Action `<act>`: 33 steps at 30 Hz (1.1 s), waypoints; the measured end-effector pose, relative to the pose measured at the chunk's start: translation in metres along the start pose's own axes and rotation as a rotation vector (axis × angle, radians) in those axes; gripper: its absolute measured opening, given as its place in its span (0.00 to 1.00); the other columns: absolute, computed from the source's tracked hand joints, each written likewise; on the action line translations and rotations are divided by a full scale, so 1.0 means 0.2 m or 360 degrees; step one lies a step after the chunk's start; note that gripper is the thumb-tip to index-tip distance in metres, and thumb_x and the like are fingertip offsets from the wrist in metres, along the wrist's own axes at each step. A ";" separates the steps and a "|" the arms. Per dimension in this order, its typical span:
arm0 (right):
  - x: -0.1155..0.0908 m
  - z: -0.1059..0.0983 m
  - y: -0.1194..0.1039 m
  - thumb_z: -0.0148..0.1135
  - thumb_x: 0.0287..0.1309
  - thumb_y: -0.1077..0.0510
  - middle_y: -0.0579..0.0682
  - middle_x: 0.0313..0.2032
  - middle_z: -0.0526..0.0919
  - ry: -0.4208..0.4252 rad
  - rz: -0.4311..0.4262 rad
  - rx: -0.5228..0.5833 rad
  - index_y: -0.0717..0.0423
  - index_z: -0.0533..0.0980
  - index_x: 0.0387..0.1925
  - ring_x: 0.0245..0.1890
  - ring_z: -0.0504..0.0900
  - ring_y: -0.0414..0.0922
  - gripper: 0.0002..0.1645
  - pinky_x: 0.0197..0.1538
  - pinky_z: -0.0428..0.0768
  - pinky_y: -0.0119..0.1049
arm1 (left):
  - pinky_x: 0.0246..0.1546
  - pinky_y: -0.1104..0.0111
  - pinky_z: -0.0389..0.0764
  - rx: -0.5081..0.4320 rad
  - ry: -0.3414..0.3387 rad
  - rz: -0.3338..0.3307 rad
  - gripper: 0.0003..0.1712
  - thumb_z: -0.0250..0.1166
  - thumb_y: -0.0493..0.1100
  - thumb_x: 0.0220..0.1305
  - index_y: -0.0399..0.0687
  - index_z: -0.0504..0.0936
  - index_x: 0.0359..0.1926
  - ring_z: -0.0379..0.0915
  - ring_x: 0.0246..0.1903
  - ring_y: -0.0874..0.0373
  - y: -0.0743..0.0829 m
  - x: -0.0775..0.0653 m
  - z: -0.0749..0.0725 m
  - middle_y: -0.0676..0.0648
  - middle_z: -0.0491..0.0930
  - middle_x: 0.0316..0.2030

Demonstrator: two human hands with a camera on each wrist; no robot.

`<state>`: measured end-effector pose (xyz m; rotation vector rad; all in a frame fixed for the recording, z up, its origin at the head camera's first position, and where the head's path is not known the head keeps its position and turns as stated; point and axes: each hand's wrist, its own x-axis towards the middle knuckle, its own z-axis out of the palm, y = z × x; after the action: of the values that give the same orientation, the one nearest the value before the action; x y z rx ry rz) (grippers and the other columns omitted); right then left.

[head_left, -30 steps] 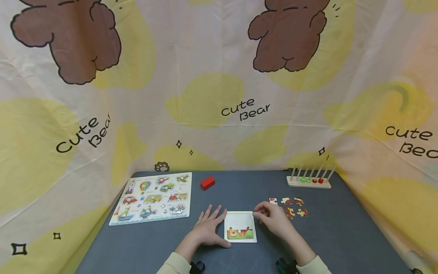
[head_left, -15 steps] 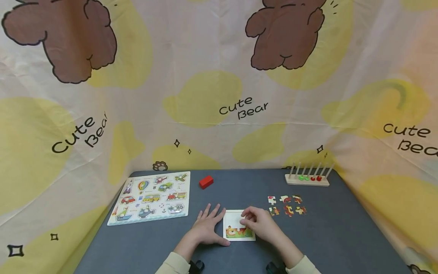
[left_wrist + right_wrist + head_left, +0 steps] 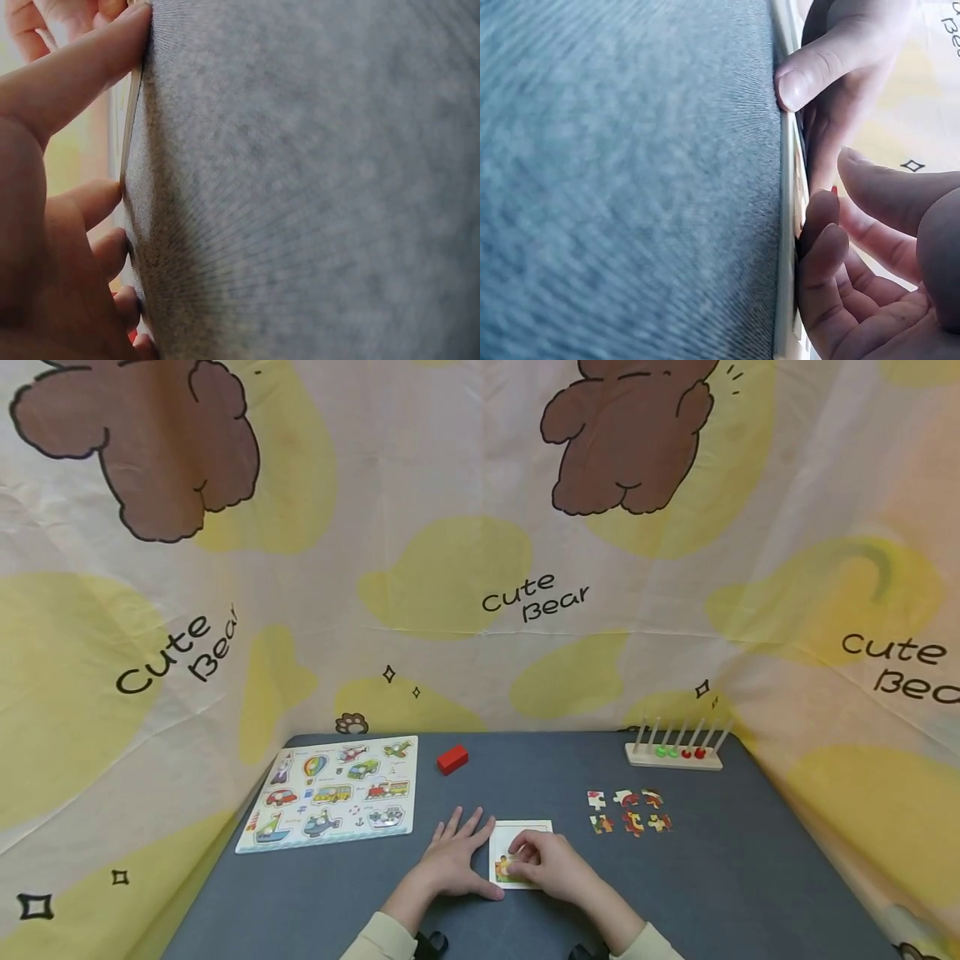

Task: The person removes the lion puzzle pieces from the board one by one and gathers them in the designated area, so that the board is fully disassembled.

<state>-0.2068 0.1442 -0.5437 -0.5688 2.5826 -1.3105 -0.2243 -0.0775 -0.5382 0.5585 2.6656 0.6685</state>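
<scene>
A small white-rimmed puzzle tray (image 3: 532, 823) lies on the table, a yellow animal picture (image 3: 502, 868) showing at its lower left. My left hand (image 3: 453, 864) rests at the tray's left side, fingers spread, the thumb (image 3: 795, 90) on its near corner. Over the right half of the tray is my right hand (image 3: 561, 867). In the right wrist view its bent fingers (image 3: 821, 255) touch the tray surface, while the thumb stands apart from them. No piece shows between them. The right hand hides much of the picture.
Several loose jigsaw pieces (image 3: 633, 823) lie in two rows to the right. Behind them stands a peg rack (image 3: 673, 760) with green and red beads. A vehicle picture board (image 3: 330, 793) lies at the left, a red block (image 3: 452, 759) beside it. Patterned cloth hangs around.
My right hand has moved left and nearer from the tray's upper right corner to over its lower part. A piece hidden behind it earlier now shows. The left hand stays put.
</scene>
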 end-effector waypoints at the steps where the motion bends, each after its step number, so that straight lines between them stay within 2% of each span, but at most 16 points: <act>1: 0.00 0.00 0.00 0.74 0.58 0.53 0.40 0.27 0.81 -0.0001 0.0000 -0.0004 0.53 0.81 0.38 0.23 0.76 0.33 0.11 0.27 0.74 0.28 | 0.75 0.37 0.41 0.0000 0.0001 0.0003 0.65 0.78 0.70 0.42 0.57 0.60 0.78 0.34 0.80 0.38 0.00 0.00 0.00 0.46 0.51 0.80; 13: 0.02 0.04 -0.04 0.74 0.56 0.53 0.39 0.20 0.73 -0.0050 -0.0007 -0.0129 0.52 0.82 0.36 0.19 0.69 0.34 0.10 0.23 0.66 0.28 | 0.75 0.36 0.41 -0.0020 -0.0010 0.0006 0.64 0.78 0.69 0.43 0.57 0.60 0.78 0.33 0.80 0.38 0.00 0.00 -0.01 0.46 0.51 0.80; 19: 0.02 0.07 -0.05 0.77 0.52 0.56 0.37 0.19 0.72 -0.0047 -0.0008 -0.0208 0.49 0.80 0.27 0.19 0.68 0.33 0.09 0.24 0.66 0.28 | 0.75 0.36 0.41 -0.0035 -0.0008 -0.0005 0.64 0.79 0.68 0.43 0.56 0.60 0.78 0.34 0.79 0.37 0.01 -0.01 -0.01 0.45 0.51 0.80; 26: 0.02 0.07 -0.05 0.78 0.51 0.55 0.38 0.21 0.73 -0.0047 0.0062 -0.0204 0.52 0.78 0.42 0.18 0.69 0.35 0.19 0.24 0.65 0.29 | 0.75 0.36 0.42 -0.0018 -0.0003 0.0006 0.64 0.78 0.68 0.42 0.56 0.61 0.78 0.34 0.79 0.37 0.01 -0.01 -0.01 0.45 0.52 0.79; 33: 0.02 0.06 -0.05 0.77 0.52 0.55 0.39 0.21 0.72 -0.0065 0.0066 -0.0189 0.51 0.78 0.40 0.19 0.68 0.35 0.17 0.24 0.65 0.30 | 0.75 0.36 0.42 -0.0008 -0.0011 0.0000 0.64 0.78 0.69 0.42 0.57 0.61 0.78 0.34 0.80 0.38 0.01 0.00 -0.01 0.46 0.51 0.80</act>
<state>-0.2040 0.1287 -0.5423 -0.5528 2.6369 -1.1273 -0.2240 -0.0763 -0.5356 0.5579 2.6568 0.6722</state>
